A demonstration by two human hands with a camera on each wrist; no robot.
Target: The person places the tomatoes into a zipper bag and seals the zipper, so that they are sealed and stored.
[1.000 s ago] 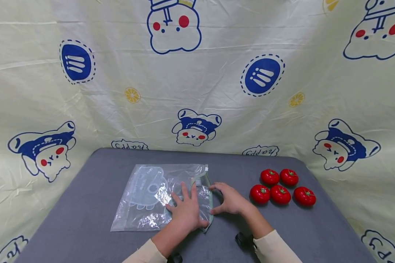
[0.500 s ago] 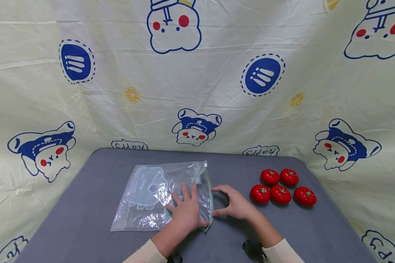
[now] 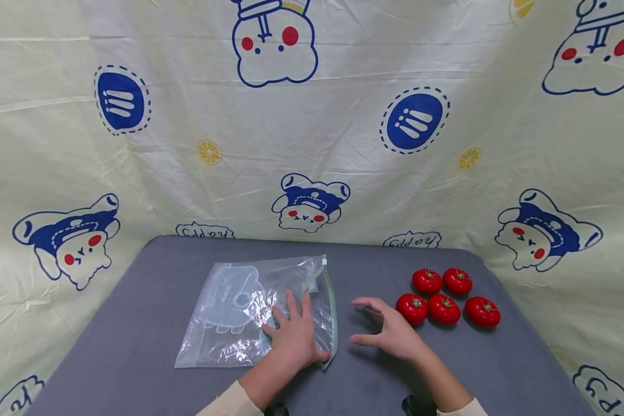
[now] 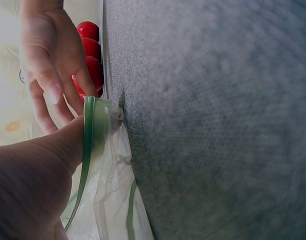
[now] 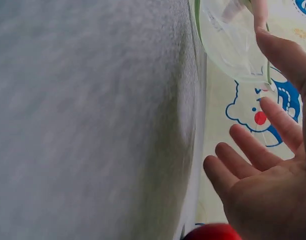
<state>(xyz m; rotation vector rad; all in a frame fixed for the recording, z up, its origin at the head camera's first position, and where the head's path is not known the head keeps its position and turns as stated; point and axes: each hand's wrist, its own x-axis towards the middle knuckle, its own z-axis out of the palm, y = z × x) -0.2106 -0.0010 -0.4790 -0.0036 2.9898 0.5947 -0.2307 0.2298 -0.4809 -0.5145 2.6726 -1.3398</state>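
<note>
A clear zip bag (image 3: 229,341) with a pale printed figure lies on the grey table, its green-edged mouth facing right. My left hand (image 3: 293,341) rests on the bag near that mouth, fingers spread. In the left wrist view, the green zip edge (image 4: 87,145) crosses in front of my left thumb, and the mouth stands partly apart. To the right of the bag, my right hand (image 3: 395,335) is off the table with fingers extended, thumb apart, holding nothing. Several red tomatoes (image 3: 444,309) sit just beyond it, on the right; one tomato (image 5: 213,232) shows at the right wrist view's bottom edge.
The grey table (image 3: 151,312) ends at a pale curtain (image 3: 166,115) with printed cartoon figures behind and on both sides. A black strap piece (image 3: 413,404) shows by my right sleeve (image 3: 465,409).
My right hand has drawn away from the bag's mouth, rightward toward the tomatoes. The bag's upper right corner has shifted slightly. My left hand has stayed in place.
</note>
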